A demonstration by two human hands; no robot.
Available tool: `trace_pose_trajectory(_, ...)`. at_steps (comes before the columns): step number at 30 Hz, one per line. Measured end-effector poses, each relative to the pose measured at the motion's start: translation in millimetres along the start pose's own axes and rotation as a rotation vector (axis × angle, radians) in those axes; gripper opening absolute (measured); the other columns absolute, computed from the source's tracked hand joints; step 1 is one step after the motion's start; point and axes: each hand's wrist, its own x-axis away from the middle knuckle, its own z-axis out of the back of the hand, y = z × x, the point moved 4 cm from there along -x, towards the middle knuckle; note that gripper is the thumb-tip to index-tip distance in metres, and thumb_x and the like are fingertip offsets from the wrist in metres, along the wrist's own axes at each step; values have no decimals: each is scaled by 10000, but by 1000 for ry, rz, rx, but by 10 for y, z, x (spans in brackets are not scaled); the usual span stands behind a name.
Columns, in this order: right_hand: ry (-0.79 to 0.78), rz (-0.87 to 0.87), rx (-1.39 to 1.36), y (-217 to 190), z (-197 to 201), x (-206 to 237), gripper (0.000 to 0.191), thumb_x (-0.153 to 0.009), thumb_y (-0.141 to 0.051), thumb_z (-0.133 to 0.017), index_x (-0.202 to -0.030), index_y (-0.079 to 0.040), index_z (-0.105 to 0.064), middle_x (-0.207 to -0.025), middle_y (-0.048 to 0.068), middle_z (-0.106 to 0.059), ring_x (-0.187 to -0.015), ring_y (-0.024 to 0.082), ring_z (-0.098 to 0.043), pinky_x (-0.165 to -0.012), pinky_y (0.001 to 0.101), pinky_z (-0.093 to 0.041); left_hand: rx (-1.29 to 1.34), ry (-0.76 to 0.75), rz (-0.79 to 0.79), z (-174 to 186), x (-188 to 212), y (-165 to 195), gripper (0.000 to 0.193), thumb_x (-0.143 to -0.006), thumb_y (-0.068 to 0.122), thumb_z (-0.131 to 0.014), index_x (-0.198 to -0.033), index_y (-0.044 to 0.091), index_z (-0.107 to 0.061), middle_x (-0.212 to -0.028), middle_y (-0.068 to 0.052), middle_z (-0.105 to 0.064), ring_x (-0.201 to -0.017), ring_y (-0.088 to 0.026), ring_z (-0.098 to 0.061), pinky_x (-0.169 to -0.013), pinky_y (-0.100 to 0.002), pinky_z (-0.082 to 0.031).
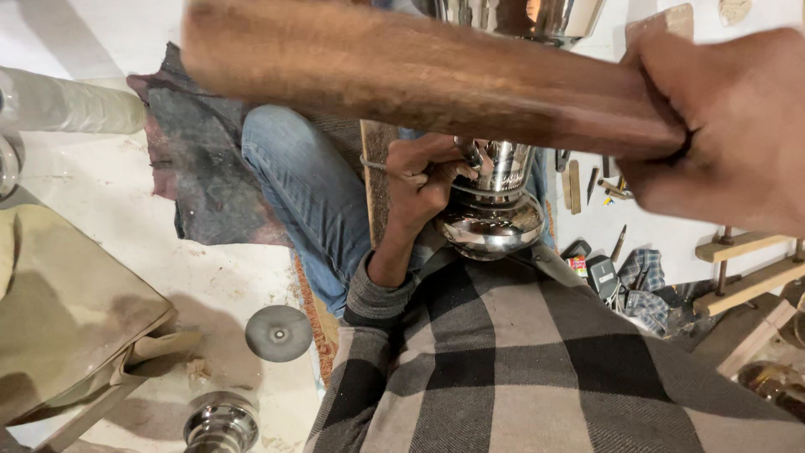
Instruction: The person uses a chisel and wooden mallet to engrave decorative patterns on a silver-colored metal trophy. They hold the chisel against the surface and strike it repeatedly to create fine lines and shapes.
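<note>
My right hand [729, 126] grips a thick brown wooden mallet or stick [419, 75], raised close to the camera and blurred across the top of the view. Below it, my left hand [423, 180] holds a thin metal punch [471, 153] against the neck of a shiny silver metal vessel [495, 210]. The vessel rests against my lap, its rounded base toward me and its upper part [520, 17] running out of the top of the view. A grey and black checked blanket [520, 361] covers my lap. My leg in blue jeans [310, 184] stretches out to the left.
Small hand tools [587, 180] lie on the white floor to the right, beside wooden bars [746, 268]. A round metal disc [278, 333] and a polished metal piece [220, 424] sit at lower left, next to a tan cloth [67, 310] and a dark rag [197, 168].
</note>
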Motion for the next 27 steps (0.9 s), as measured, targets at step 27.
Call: trace_pose_trajectory(27, 65, 11, -117, 191, -125, -12, 568, -671, -147, -809, -1208, -45, -653, -727, 161, -698, -632, 238, -739, -622, 382, -586, -190, -10, -161, -166, -187, 246, 192, -861, -121, -677, -1024, -24, -710, -978, -147, -758, -852, -212, -772, -773, -310, -632)
